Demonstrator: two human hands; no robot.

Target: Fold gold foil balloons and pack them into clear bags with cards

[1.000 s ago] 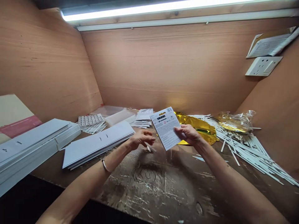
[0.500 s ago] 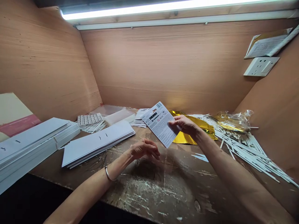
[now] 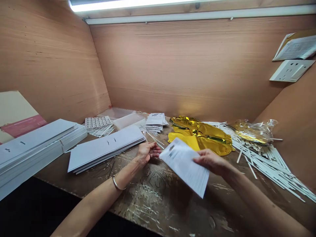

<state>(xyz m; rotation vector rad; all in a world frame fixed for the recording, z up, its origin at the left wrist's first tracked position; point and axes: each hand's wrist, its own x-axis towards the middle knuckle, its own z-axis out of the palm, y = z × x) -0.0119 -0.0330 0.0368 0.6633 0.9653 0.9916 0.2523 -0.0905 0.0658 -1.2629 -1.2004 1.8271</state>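
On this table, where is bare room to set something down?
The scuffed brown tabletop looks bare in front, between the left forearm and the white card in the right hand. Crowded: white paper stacks left, crinkled gold foil behind, thin white sticks right.

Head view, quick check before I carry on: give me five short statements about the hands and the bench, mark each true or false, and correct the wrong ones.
1. The right hand holds a white printed card. True.
2. The left wrist is bare. False: a bracelet circles it.
3. The gold foil lies to the left of the white sticks. True.
4. The socket plate is on the left of the view. False: the socket plate is on the right, below some papers.
5. A clear plastic packet lies on the far part of the sticks. True.
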